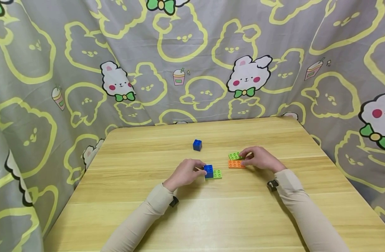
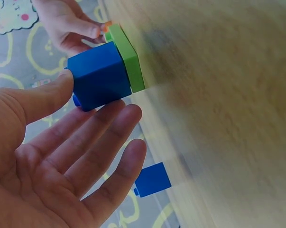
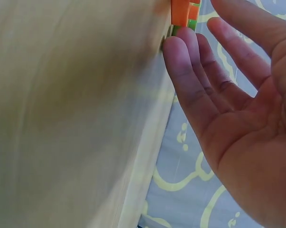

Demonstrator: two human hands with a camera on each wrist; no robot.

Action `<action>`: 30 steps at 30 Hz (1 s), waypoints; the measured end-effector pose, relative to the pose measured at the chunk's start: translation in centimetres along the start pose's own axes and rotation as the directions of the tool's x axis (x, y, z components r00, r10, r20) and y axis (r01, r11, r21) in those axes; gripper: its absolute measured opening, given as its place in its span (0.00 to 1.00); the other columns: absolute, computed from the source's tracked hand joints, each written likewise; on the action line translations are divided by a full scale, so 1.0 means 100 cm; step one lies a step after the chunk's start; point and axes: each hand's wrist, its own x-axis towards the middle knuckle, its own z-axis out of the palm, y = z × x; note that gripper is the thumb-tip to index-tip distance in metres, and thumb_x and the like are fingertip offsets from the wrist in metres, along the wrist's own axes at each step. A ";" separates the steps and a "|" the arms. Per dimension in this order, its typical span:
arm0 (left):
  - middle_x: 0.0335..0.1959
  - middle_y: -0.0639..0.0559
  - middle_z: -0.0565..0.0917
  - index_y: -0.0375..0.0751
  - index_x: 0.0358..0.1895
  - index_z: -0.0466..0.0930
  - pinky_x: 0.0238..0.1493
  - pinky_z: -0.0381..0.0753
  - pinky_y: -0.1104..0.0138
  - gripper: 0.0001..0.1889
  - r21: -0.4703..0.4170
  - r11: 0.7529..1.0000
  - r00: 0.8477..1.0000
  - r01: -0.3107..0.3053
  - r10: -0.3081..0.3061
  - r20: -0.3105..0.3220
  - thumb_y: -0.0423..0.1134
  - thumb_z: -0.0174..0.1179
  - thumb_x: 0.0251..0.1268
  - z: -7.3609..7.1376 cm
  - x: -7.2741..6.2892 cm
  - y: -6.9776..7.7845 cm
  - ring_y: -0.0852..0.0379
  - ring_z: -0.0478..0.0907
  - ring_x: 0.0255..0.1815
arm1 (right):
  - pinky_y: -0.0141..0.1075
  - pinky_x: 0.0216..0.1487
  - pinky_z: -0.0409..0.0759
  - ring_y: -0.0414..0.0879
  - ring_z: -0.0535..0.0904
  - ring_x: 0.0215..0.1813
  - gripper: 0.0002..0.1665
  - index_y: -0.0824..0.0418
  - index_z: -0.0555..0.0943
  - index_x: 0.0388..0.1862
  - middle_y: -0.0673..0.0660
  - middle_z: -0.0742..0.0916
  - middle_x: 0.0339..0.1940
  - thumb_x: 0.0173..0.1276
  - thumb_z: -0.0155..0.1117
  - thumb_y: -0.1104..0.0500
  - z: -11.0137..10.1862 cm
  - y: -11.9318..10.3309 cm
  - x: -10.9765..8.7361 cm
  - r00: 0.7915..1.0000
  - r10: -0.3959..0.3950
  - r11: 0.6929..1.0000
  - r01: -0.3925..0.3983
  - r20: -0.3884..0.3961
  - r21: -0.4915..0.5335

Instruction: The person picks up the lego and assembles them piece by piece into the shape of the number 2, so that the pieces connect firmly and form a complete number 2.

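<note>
My left hand (image 1: 187, 172) pinches a blue brick (image 1: 208, 170) between thumb and index finger, the other fingers spread. That brick stands on the left half of a light green plate brick (image 1: 217, 174); the left wrist view shows its side flush along the green plate. Over to the right, my right hand (image 1: 260, 159) has its thumb at the right end of an orange plate brick (image 1: 236, 164) and its index finger at a second green plate brick (image 1: 234, 155). Those two lie side by side, green behind orange. In the right wrist view its fingers (image 3: 188, 85) reach out nearly straight.
A separate blue brick (image 1: 197, 145) stands farther back on the wooden table (image 1: 192, 217). Behind and beside the table hangs a grey patterned curtain (image 1: 192, 94). Dark bands (image 1: 272, 185) sit at both wrists.
</note>
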 end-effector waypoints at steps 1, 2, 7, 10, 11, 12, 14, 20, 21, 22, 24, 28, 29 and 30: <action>0.50 0.46 0.89 0.38 0.57 0.86 0.50 0.85 0.58 0.16 -0.002 1.000 1.000 0.001 -0.001 0.000 0.41 0.65 0.72 0.000 0.000 0.000 0.52 0.87 0.47 | 0.44 0.53 0.81 0.50 0.86 0.48 0.18 0.63 0.87 0.51 0.59 0.90 0.49 0.63 0.77 0.58 0.001 0.000 0.000 1.000 0.003 1.000 -0.003 -0.002 -0.001; 0.50 0.46 0.89 0.38 0.57 0.86 0.50 0.85 0.58 0.16 -0.003 1.000 1.000 0.000 0.000 -0.001 0.41 0.65 0.72 0.000 0.000 0.000 0.52 0.87 0.47 | 0.44 0.53 0.81 0.50 0.86 0.48 0.18 0.62 0.88 0.51 0.59 0.90 0.49 0.63 0.78 0.58 0.001 0.001 0.000 1.000 0.004 1.000 -0.004 -0.005 -0.004; 0.50 0.46 0.89 0.38 0.57 0.86 0.50 0.85 0.59 0.16 -0.005 1.000 1.000 -0.001 0.001 -0.001 0.41 0.66 0.72 0.000 0.000 -0.001 0.52 0.87 0.46 | 0.43 0.53 0.80 0.49 0.85 0.48 0.17 0.62 0.89 0.50 0.60 0.90 0.50 0.62 0.78 0.59 0.004 0.001 0.001 1.000 0.001 1.000 -0.001 -0.009 0.004; 0.51 0.46 0.89 0.39 0.57 0.86 0.49 0.85 0.59 0.16 -0.005 1.000 1.000 0.005 -0.005 0.000 0.42 0.66 0.72 0.001 0.000 -0.001 0.52 0.87 0.46 | 0.42 0.52 0.80 0.48 0.84 0.47 0.17 0.62 0.89 0.49 0.59 0.89 0.50 0.62 0.78 0.59 0.004 0.000 0.002 1.000 0.001 1.000 -0.001 -0.002 0.011; 0.51 0.46 0.89 0.39 0.57 0.86 0.49 0.85 0.59 0.16 -0.006 1.000 1.000 0.007 -0.007 0.001 0.42 0.66 0.72 0.001 -0.001 0.000 0.52 0.87 0.46 | 0.42 0.51 0.80 0.48 0.84 0.47 0.17 0.62 0.89 0.50 0.59 0.89 0.50 0.62 0.78 0.59 0.005 -0.001 0.002 1.000 0.000 1.000 0.000 -0.001 0.008; 0.51 0.46 0.89 0.39 0.57 0.86 0.49 0.85 0.59 0.16 -0.007 1.000 1.000 0.008 -0.008 0.001 0.42 0.66 0.71 0.001 -0.001 0.000 0.52 0.87 0.46 | 0.41 0.51 0.80 0.48 0.83 0.46 0.18 0.62 0.89 0.50 0.59 0.89 0.50 0.62 0.78 0.59 0.005 -0.001 0.002 1.000 0.000 1.000 0.000 0.001 0.005; 0.51 0.46 0.89 0.39 0.57 0.86 0.50 0.85 0.58 0.16 -0.007 1.000 1.000 0.010 -0.010 0.001 0.42 0.66 0.71 0.001 -0.001 0.001 0.52 0.87 0.46 | 0.41 0.51 0.79 0.48 0.83 0.46 0.18 0.62 0.89 0.50 0.59 0.89 0.49 0.61 0.79 0.59 0.005 -0.003 0.001 1.000 -0.001 1.000 0.001 0.005 -0.001; 0.52 0.46 0.89 0.39 0.57 0.86 0.51 0.85 0.58 0.16 -0.006 1.000 1.000 0.013 -0.013 -0.003 0.42 0.66 0.72 0.001 -0.001 0.001 0.52 0.87 0.47 | 0.39 0.49 0.80 0.47 0.83 0.45 0.19 0.63 0.89 0.50 0.58 0.89 0.48 0.60 0.80 0.58 0.005 -0.003 0.002 1.000 -0.016 1.000 0.016 0.015 -0.019; 0.52 0.46 0.89 0.40 0.57 0.86 0.51 0.85 0.58 0.16 -0.005 1.000 1.000 0.014 -0.014 -0.003 0.42 0.66 0.72 0.001 -0.001 0.001 0.52 0.87 0.47 | 0.39 0.48 0.80 0.47 0.83 0.44 0.20 0.63 0.89 0.50 0.58 0.89 0.47 0.60 0.80 0.58 0.005 -0.003 0.002 1.000 -0.016 1.000 0.016 0.017 -0.021; 0.52 0.46 0.89 0.40 0.57 0.86 0.50 0.85 0.58 0.16 -0.005 1.000 1.000 0.013 -0.013 -0.003 0.42 0.66 0.72 0.001 -0.001 0.001 0.52 0.87 0.47 | 0.39 0.48 0.80 0.46 0.83 0.44 0.20 0.63 0.89 0.50 0.58 0.89 0.47 0.59 0.80 0.58 0.005 -0.003 0.002 1.000 -0.016 1.000 0.016 0.019 -0.025; 0.51 0.46 0.89 0.40 0.57 0.86 0.50 0.85 0.58 0.16 -0.004 1.000 1.000 0.013 -0.013 -0.004 0.42 0.66 0.71 0.001 -0.002 0.001 0.52 0.87 0.47 | 0.38 0.47 0.80 0.46 0.82 0.44 0.21 0.63 0.89 0.50 0.57 0.89 0.47 0.59 0.80 0.58 0.006 -0.002 0.003 1.000 -0.013 0.999 0.014 0.023 -0.031; 0.52 0.46 0.89 0.40 0.58 0.86 0.49 0.85 0.59 0.16 -0.012 1.000 1.000 0.013 -0.013 -0.004 0.42 0.65 0.72 0.001 -0.002 0.000 0.52 0.87 0.47 | 0.38 0.45 0.79 0.45 0.82 0.43 0.20 0.62 0.89 0.50 0.56 0.89 0.46 0.59 0.80 0.58 0.006 -0.001 0.003 0.999 -0.012 0.999 0.014 0.035 -0.048; 0.52 0.46 0.89 0.40 0.58 0.85 0.49 0.86 0.59 0.16 -0.014 1.000 1.000 0.013 -0.013 -0.003 0.42 0.65 0.72 0.001 -0.002 0.000 0.52 0.87 0.47 | 0.38 0.45 0.79 0.46 0.82 0.43 0.20 0.62 0.89 0.50 0.56 0.89 0.45 0.59 0.80 0.58 0.007 -0.001 0.003 0.999 -0.011 0.999 0.013 0.037 -0.050; 0.52 0.46 0.89 0.40 0.58 0.85 0.49 0.86 0.59 0.16 -0.015 1.000 1.000 0.014 -0.014 -0.002 0.42 0.65 0.72 0.001 -0.002 0.000 0.52 0.87 0.47 | 0.38 0.45 0.79 0.46 0.82 0.43 0.20 0.62 0.89 0.50 0.55 0.89 0.45 0.59 0.80 0.58 0.007 -0.001 0.004 0.999 -0.011 0.999 0.013 0.038 -0.052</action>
